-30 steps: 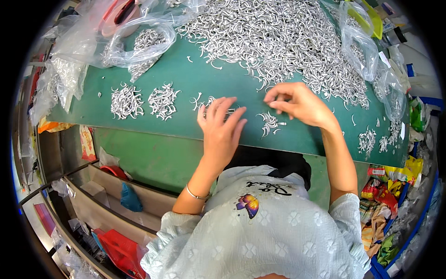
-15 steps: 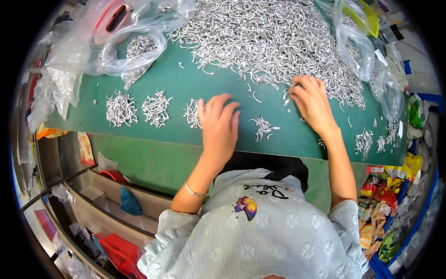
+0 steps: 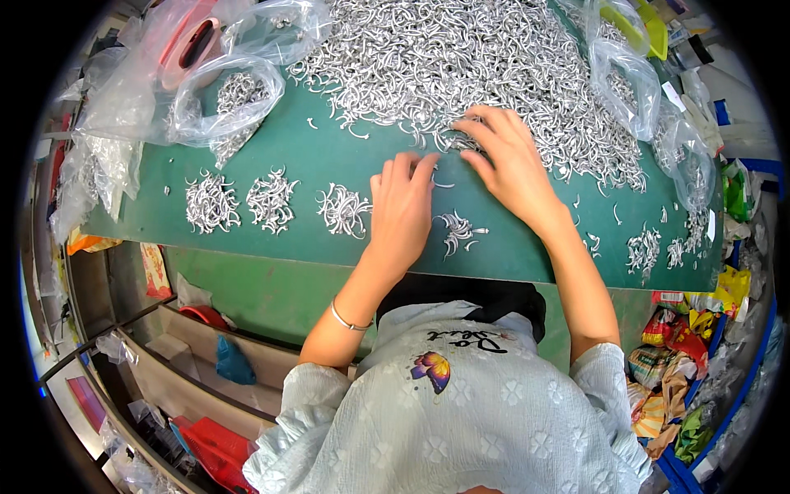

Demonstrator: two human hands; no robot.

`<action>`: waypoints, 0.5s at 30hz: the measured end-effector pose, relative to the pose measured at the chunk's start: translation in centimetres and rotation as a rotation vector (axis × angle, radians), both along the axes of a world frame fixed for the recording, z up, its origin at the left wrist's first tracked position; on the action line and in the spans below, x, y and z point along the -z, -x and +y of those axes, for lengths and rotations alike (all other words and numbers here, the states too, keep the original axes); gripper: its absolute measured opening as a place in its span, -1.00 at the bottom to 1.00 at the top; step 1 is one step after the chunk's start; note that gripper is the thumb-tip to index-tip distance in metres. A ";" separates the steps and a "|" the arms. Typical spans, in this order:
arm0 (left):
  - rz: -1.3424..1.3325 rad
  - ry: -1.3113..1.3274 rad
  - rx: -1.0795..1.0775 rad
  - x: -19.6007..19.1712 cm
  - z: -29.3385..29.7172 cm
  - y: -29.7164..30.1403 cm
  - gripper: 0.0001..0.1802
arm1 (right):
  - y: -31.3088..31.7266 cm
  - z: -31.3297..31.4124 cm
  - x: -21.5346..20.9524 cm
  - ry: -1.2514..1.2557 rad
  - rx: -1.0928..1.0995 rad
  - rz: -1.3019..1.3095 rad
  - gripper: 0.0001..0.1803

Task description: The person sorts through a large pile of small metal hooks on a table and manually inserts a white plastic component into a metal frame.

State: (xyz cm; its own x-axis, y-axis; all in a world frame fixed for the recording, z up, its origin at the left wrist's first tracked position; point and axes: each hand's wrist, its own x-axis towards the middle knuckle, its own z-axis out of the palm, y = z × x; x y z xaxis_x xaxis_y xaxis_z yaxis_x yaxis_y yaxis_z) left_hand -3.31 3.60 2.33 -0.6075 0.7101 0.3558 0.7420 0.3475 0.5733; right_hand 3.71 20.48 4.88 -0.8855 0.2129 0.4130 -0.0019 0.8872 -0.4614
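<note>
Both hands flat on green table (image 3: 329,156) | hook heap (image 3: 461,58) ahead | plastic bags (image 3: 189,90) left

A single head-worn fisheye view looks steeply down from above the person's own shoulders, facing forward over a green worktable (image 3: 329,156) that fills the upper half of the frame. The pale blue top (image 3: 461,412) sits close at the lower centre, both forearms rising from it toward mid-frame. The far heap of small silver metal hooks (image 3: 461,58) lies along the top edge. Straight table edges bow toward the dark circular rim.
</note>
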 end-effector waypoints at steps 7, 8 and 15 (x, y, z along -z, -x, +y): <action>-0.081 -0.032 0.044 1.0 0.0 1.0 -0.79 | -1.1 3.1 1.2 -0.171 -0.035 -0.029 -0.84; -0.098 -0.059 0.045 1.2 0.0 1.1 -0.80 | -1.6 3.7 1.0 -0.221 0.044 -0.018 -0.86; -0.222 -0.107 0.026 1.4 0.3 1.3 -0.80 | -1.7 1.4 -0.7 -0.025 0.078 -0.014 -0.76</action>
